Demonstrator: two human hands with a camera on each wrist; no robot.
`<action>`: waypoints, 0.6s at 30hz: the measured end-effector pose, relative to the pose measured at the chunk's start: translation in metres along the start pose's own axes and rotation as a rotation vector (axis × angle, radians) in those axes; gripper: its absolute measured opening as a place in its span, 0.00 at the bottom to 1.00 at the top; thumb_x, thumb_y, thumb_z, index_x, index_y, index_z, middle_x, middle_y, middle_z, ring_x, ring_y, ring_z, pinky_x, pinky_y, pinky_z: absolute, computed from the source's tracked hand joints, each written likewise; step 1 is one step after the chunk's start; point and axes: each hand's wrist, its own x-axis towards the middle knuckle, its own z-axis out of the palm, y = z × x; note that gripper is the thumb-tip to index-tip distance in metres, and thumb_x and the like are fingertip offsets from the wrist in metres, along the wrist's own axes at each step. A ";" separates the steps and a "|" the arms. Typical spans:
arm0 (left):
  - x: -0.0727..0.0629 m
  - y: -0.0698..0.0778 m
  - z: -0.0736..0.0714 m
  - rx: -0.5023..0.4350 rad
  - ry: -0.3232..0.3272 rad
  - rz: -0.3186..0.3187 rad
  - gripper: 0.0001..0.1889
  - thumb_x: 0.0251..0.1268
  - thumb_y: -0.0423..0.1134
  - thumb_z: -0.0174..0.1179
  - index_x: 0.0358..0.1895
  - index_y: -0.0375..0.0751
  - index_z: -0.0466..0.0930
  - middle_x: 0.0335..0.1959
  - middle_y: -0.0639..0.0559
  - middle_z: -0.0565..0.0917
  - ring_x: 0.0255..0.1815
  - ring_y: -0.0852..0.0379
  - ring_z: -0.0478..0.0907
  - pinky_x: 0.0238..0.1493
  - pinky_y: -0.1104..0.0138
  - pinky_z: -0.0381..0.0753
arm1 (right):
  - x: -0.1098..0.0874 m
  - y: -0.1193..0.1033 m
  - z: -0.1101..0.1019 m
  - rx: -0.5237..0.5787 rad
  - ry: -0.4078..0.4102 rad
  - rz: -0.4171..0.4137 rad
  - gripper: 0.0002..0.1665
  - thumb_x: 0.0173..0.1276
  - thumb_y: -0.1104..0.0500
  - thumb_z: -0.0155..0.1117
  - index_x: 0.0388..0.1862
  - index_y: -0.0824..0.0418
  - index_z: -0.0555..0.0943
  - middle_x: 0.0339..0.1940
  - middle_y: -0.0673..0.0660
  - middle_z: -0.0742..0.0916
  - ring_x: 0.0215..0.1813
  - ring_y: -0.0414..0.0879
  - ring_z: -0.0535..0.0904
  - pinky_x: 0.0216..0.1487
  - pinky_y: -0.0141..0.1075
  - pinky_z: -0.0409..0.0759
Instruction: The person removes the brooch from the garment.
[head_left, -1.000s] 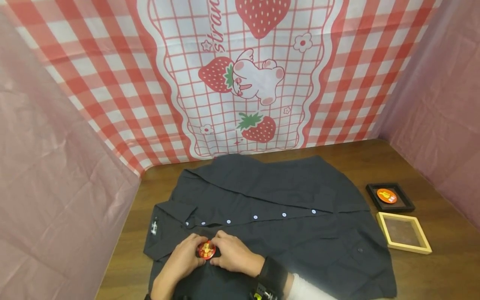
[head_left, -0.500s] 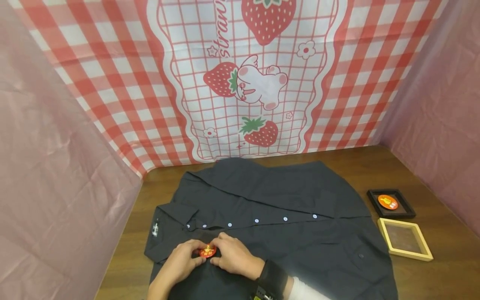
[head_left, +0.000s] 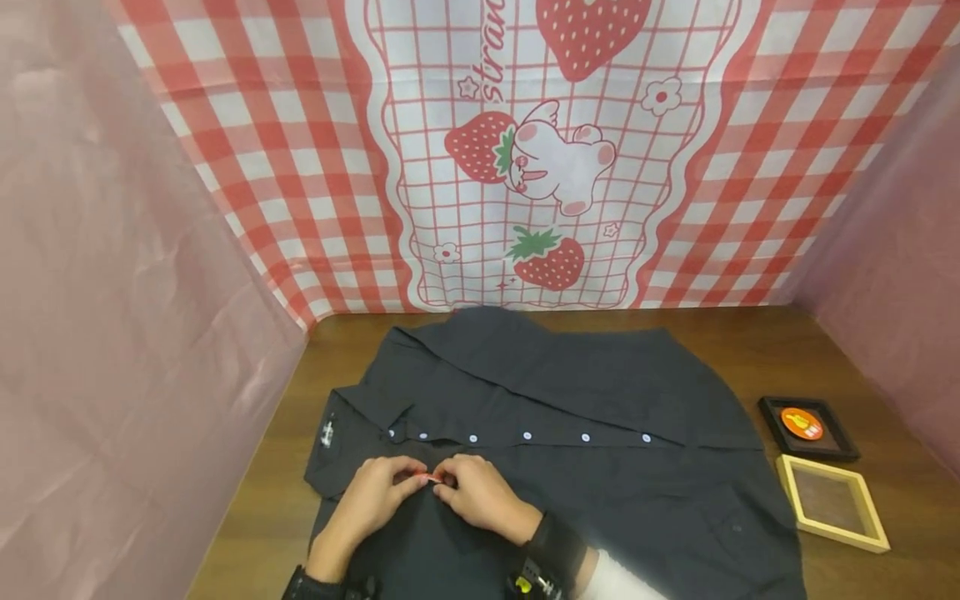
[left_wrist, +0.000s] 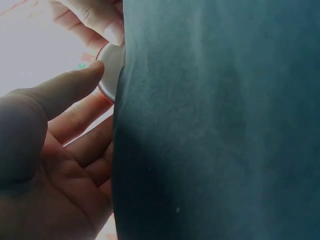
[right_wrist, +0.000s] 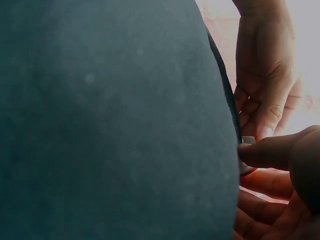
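Observation:
A round red button badge (head_left: 429,477) is tilted nearly edge-on in the head view, over the dark shirt (head_left: 615,492) spread on the table. My left hand (head_left: 378,493) pinches its left side between thumb and fingers. On the opposite side, my right hand (head_left: 482,493) pinches it too. The left wrist view shows the badge's pale metal back (left_wrist: 112,70) beside dark shirt cloth (left_wrist: 215,120), which covers part of it. In the right wrist view, the right thumb (right_wrist: 272,151) lies across the badge; its pin cannot be made out.
At the right of the wooden table (head_left: 847,575) lies a black frame (head_left: 821,446) with an orange round badge (head_left: 802,423) in it. Just in front is a pale yellow frame (head_left: 840,535). A checked strawberry cloth (head_left: 480,225) hangs behind, with pink cloth at both sides.
The badge has tipped from face-up to nearly edge-on between my hands, which still hold it. The head view has shifted, so the scene sits slightly further right.

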 end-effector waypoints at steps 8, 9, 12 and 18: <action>0.009 0.002 -0.002 0.010 0.082 -0.011 0.05 0.62 0.37 0.64 0.38 0.43 0.88 0.38 0.52 0.89 0.41 0.53 0.86 0.43 0.59 0.83 | 0.011 0.006 -0.003 0.017 0.022 -0.014 0.05 0.65 0.60 0.65 0.36 0.59 0.87 0.24 0.48 0.83 0.25 0.32 0.71 0.27 0.24 0.70; 0.009 0.002 -0.002 0.007 0.086 -0.015 0.05 0.62 0.37 0.64 0.38 0.42 0.88 0.38 0.52 0.89 0.41 0.53 0.86 0.42 0.59 0.83 | 0.011 0.007 -0.003 0.026 0.022 -0.010 0.05 0.65 0.60 0.66 0.36 0.59 0.87 0.25 0.48 0.83 0.25 0.32 0.72 0.27 0.24 0.70; 0.010 0.002 -0.001 0.005 0.096 -0.022 0.04 0.61 0.37 0.65 0.37 0.43 0.88 0.36 0.52 0.89 0.38 0.55 0.86 0.40 0.60 0.83 | 0.012 0.010 -0.002 0.060 0.026 0.010 0.04 0.65 0.61 0.66 0.36 0.58 0.86 0.25 0.48 0.84 0.24 0.33 0.73 0.27 0.24 0.70; 0.012 0.002 0.002 0.009 0.108 -0.019 0.04 0.61 0.37 0.66 0.36 0.42 0.88 0.36 0.51 0.89 0.37 0.56 0.85 0.38 0.61 0.82 | 0.013 0.013 -0.002 0.093 0.050 0.040 0.03 0.64 0.62 0.66 0.35 0.58 0.86 0.24 0.49 0.86 0.25 0.35 0.75 0.28 0.26 0.71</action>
